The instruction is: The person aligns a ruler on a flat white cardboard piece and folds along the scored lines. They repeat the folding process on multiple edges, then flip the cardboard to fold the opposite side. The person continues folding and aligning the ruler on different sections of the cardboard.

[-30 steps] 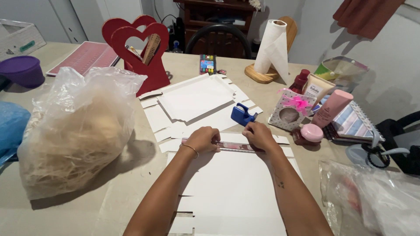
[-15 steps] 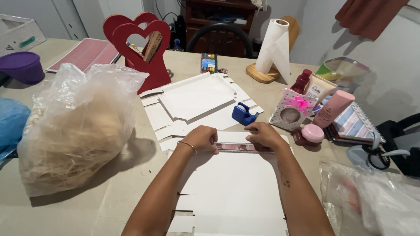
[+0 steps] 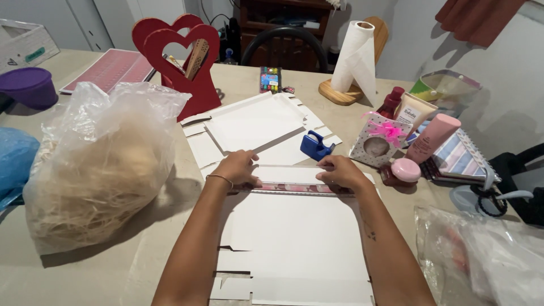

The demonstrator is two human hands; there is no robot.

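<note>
Both hands lie palm-down at the centre of the frame: our left hand point(image 3: 241, 168) and right hand point(image 3: 340, 173) press with flattened fingers on opposite ends of a narrow ruler-like strip point(image 3: 294, 187), which lies across a flat white cardboard box blank point(image 3: 294, 238). Neither hand grips; the fingers rest outspread on strip and card. We cannot make out the strip's markings, and its ends are hidden under the hands. The blank's lower edge is cut off by the bottom of the frame. Just above the right hand stands a blue tape dispenser point(image 3: 314, 146), on a second white blank point(image 3: 255, 122). At left sits a clear plastic bag of straw-coloured shreds point(image 3: 96, 170); a red heart-shaped stand point(image 3: 181, 62) rises at upper left. At upper right we see a paper towel roll point(image 3: 354, 56), and a pink bottle point(image 3: 433, 137) among small items hard to distinguish.
</note>
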